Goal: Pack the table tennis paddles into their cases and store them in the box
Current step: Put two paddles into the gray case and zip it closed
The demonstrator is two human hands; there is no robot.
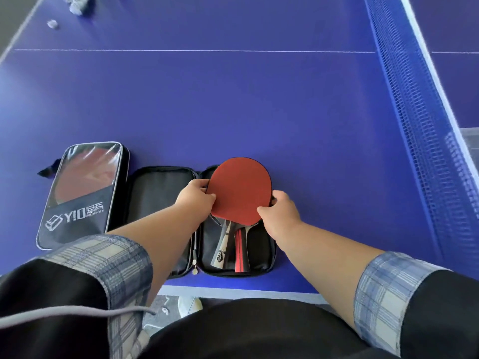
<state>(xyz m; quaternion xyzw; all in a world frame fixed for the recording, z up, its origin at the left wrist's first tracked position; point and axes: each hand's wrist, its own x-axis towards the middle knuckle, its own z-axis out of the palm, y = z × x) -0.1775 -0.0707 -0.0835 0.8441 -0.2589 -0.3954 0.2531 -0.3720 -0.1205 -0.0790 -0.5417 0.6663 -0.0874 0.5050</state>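
Far left: a closed case [83, 195] lies flat on the blue table [259, 99]. It is a rounded rectangle of black fabric with a glossy clear window, and a red paddle face shows through it. Judged already packed.

Just beside it, the open case [155, 203] is spread like a book. Its left half shows bare matt black lining, soft and slightly creased. A small metal zip pull [195, 270] lies at the near end of the spine.

Left hand [195, 195]: fingers curled round the left rim of the red paddle [241, 190].

The paddle lies over the right half of the open case, smooth rubber face up. Its oval head reaches past the case's far edge, and its red-and-black striped handle points toward the person. A lower paddle [222, 244] sits beneath it, with little beyond its grey-and-wood handle visible.

Right hand [280, 211]: it pinches the right rim, thumb on the face.

Step in hand, by judgement: seating this paddle in its case. The next move calls for drawing the head inside the zip line, then folding the bare half over and zipping it. The box is not in view.

Far right: the net [414, 112], blue mesh under a white band.
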